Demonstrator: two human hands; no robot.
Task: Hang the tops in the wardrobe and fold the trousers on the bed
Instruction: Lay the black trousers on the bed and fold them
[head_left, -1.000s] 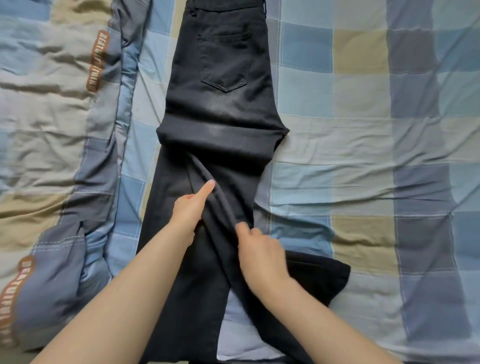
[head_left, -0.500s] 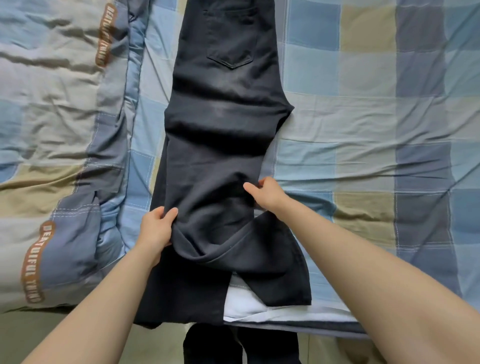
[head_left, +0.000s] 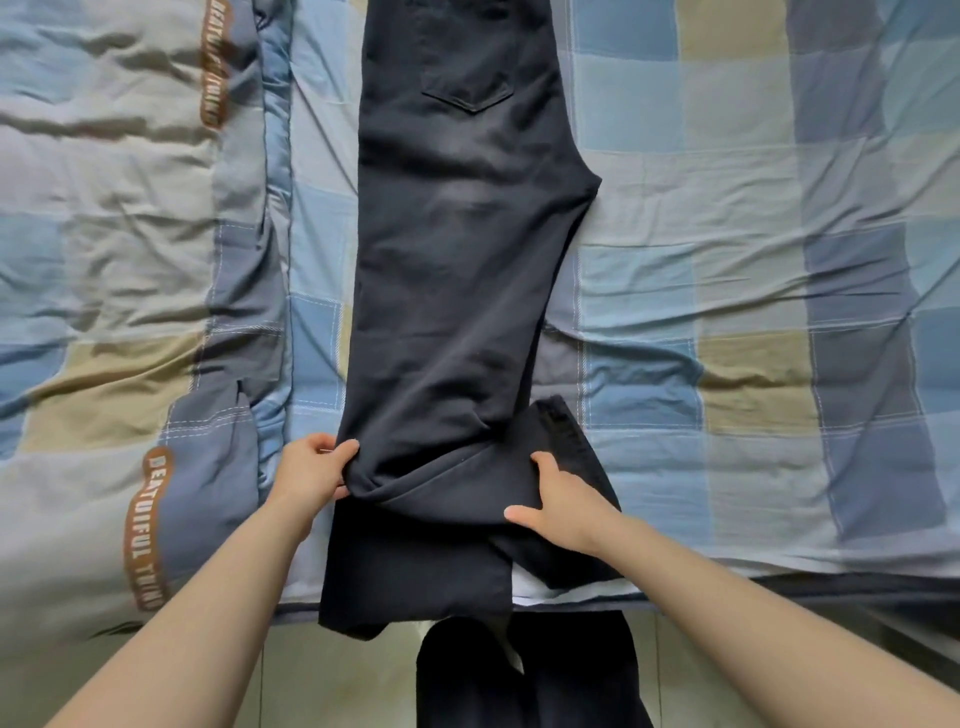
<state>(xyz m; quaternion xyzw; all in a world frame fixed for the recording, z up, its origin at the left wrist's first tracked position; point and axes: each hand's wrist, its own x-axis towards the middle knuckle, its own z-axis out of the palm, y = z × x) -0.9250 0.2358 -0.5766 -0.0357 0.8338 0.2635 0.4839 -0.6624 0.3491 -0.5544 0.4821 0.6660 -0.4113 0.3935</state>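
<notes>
Faded black trousers lie on a bed sheet checked in blue, tan and grey; left, a matching quilt carries brown lettered bands.

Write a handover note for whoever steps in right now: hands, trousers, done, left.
Left hand: grips the left edge of the black trousers at the lower leg.
Right hand: fingers curled on the right edge, same height.
Trousers: laid lengthwise on the checked bed sheet, legs stacked, hems over the bed edge.
Done: legs laid together.
Left: fold up lengthwise. No tops or wardrobe in view.
</notes>
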